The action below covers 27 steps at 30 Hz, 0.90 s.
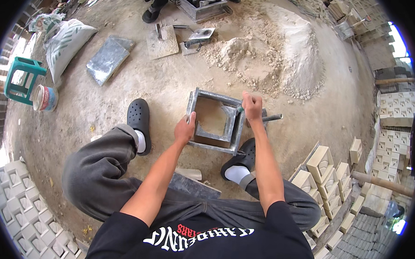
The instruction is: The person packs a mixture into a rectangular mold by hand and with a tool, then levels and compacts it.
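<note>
A square grey metal mould (192, 150) rests on the ground between my feet, with a smaller angled inner frame (228, 123) inside it. My left hand (185, 129) grips the mould's left wall, thumb on top. At the far right corner, my right hand (252, 107) is closed in a fist. A small green piece (240, 109) shows beside its fingers; what the fist holds is mostly hidden. Just below that hand, a dark metal rod (275, 117) sticks out to the right of the mould.
Beyond the mould lies a heap of pale powder (289, 54), with trowels and flat boards (162, 42) beside it. To the left are a metal plate (107, 60), white sack (67, 47), green stool (24, 77) and bucket (45, 98). Cast blocks (324, 169) stand at right. Another person's foot (152, 12) shows at the top.
</note>
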Motion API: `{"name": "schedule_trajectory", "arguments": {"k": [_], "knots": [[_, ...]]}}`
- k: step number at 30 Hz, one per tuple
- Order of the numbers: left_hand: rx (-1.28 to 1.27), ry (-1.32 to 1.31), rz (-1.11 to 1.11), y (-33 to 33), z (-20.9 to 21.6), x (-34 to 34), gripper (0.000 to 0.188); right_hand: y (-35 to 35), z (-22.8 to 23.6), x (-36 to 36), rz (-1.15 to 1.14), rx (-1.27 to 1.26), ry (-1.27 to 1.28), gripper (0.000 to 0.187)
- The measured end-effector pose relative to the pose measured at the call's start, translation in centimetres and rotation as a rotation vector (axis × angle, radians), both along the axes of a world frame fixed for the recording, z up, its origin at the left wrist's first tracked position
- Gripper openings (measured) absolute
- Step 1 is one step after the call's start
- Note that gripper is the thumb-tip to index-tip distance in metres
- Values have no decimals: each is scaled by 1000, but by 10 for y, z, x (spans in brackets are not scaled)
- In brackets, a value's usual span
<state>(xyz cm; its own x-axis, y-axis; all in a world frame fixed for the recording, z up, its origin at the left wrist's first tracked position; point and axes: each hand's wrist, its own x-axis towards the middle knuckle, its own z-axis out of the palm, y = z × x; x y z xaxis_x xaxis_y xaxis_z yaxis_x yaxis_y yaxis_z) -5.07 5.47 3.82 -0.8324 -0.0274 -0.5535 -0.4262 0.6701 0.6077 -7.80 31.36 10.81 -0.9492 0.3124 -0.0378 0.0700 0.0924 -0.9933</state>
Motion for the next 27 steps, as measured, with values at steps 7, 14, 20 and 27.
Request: {"name": "schedule_trajectory", "arguments": {"k": [7, 14, 20, 27], "knots": [[-26, 128, 65, -3, -8, 6, 69, -3, 6, 12, -81, -233, 210, 49], [-25, 2, 16, -9, 2, 1, 69, -18, 1, 5, -556, 28, 51, 50], [13, -26, 3, -6, 6, 0, 72, -28, 1, 2, -451, 90, 8, 52], [-24, -11, -5, 4, 5, 7, 72, -31, -11, 15, -478, 267, 98, 52]]}}
